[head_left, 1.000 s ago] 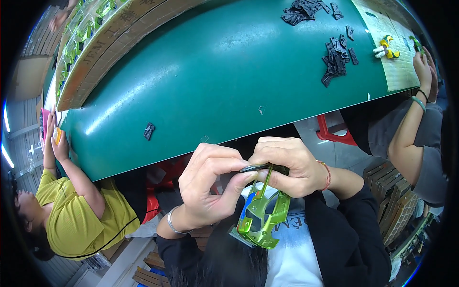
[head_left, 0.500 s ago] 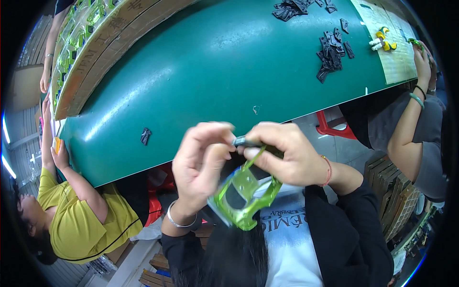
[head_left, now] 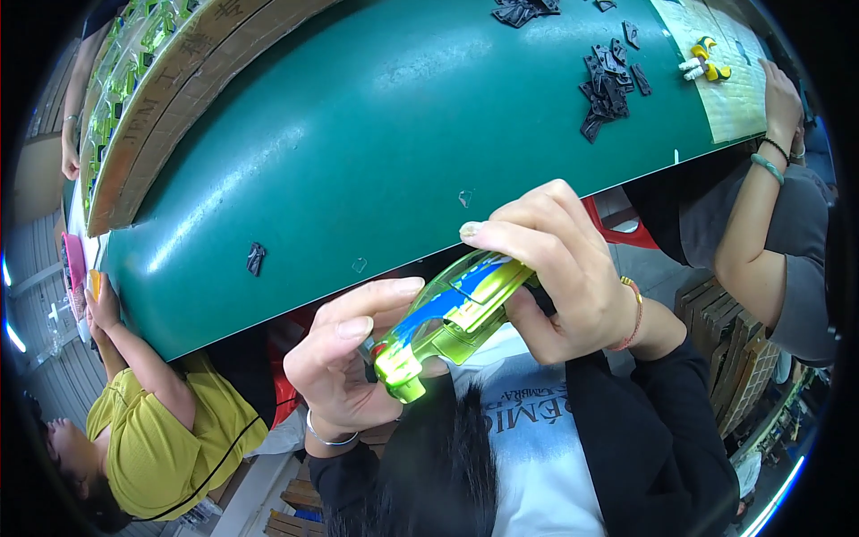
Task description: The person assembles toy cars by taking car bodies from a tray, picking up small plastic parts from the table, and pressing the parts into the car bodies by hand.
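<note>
Between my hands, just over the table's near edge, is a bright green plastic casing (head_left: pixel 466 309) with a clear part and a blue strip along its side. My left hand (head_left: pixel 344 358) curls around its lower left end, thumb and fingers on either side. Its upper right end lies in my right hand (head_left: pixel 568 277), the index finger stretched over the top and the thumb beneath. No small dark piece shows at my fingertips; my fingers hide parts of the casing.
Black plastic parts (head_left: pixel 607 94) lie heaped on the green table (head_left: pixel 358 161), one single black part (head_left: pixel 256 259) at left. Clear scraps (head_left: pixel 464 199) lie near the edge. Yellow-handled pliers (head_left: pixel 711 67) rest on paper at right. A cardboard box (head_left: pixel 148 125) stands far left. Co-workers sit on both sides.
The green casing has been turned and raised, its blue side now showing. My hands have moved apart to its two ends. A second clear scrap now shows on the table.
</note>
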Action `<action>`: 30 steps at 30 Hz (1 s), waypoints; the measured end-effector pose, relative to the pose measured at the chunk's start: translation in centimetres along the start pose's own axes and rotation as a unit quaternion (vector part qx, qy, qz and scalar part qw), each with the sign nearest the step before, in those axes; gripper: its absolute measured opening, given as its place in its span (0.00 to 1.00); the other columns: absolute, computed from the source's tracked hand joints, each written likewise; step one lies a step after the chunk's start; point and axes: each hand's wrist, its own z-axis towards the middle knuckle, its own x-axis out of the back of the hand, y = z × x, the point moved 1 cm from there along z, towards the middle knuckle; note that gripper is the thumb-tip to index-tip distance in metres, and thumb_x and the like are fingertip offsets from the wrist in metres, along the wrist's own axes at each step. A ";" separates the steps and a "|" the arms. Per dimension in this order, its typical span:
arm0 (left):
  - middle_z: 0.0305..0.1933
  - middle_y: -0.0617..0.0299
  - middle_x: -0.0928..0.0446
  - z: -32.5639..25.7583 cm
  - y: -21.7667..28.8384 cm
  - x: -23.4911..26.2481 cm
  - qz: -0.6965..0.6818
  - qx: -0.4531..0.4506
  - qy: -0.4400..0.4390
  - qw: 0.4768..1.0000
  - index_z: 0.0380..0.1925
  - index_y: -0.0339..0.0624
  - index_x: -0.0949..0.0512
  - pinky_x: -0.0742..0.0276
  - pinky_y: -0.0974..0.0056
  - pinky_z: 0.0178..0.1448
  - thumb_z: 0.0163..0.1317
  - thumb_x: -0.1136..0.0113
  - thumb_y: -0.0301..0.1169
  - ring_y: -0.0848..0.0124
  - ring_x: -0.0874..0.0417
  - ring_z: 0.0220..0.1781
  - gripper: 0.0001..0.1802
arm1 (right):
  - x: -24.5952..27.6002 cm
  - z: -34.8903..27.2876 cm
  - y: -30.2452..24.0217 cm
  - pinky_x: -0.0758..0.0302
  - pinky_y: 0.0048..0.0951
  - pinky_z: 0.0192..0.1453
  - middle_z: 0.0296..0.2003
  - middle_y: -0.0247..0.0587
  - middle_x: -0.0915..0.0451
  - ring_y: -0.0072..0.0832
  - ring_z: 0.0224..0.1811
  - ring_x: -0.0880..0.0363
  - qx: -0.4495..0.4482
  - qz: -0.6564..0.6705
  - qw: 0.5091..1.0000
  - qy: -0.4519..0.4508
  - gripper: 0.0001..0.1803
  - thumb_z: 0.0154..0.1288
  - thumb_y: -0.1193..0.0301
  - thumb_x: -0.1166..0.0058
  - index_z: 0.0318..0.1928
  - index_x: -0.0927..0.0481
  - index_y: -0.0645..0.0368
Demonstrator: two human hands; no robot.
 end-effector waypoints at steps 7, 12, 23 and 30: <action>0.59 0.25 0.20 -0.6 0.1 -0.5 -0.087 -0.068 0.045 0.993 0.66 0.42 0.39 0.11 0.56 0.54 0.61 0.23 0.21 0.52 0.11 0.57 0.40 | 0.0 -0.1 -0.8 0.27 0.40 0.49 0.46 0.48 0.18 0.39 0.43 0.23 0.036 -0.029 0.999 0.028 0.39 0.40 0.82 0.38 0.62 0.24 0.65; 0.60 0.26 0.20 -0.2 0.0 -0.4 -0.077 -0.064 0.041 0.994 0.67 0.44 0.39 0.11 0.59 0.49 0.59 0.21 0.22 0.55 0.10 0.53 0.42 | -0.1 -0.2 -0.7 0.27 0.40 0.50 0.47 0.48 0.18 0.40 0.43 0.23 0.030 -0.015 0.999 0.030 0.40 0.39 0.82 0.40 0.62 0.24 0.65; 0.53 0.48 0.16 3.6 -1.2 -2.3 0.080 0.150 0.017 0.985 0.66 0.34 0.25 0.13 0.61 0.54 0.56 0.22 0.18 0.63 0.10 0.54 0.36 | 0.5 1.3 3.4 0.25 0.38 0.45 0.39 0.48 0.22 0.43 0.40 0.24 -0.067 -0.098 0.992 0.041 0.32 0.56 0.87 0.40 0.63 0.23 0.62; 0.51 0.55 0.14 5.5 -3.4 -2.0 0.188 0.124 -0.011 0.974 0.64 0.39 0.22 0.22 0.63 0.43 0.52 0.19 0.24 0.64 0.16 0.44 0.37 | 0.6 0.7 5.3 0.27 0.45 0.64 0.57 0.53 0.24 0.49 0.58 0.26 -0.050 -0.068 0.993 0.085 0.29 0.67 0.71 0.34 0.67 0.26 0.61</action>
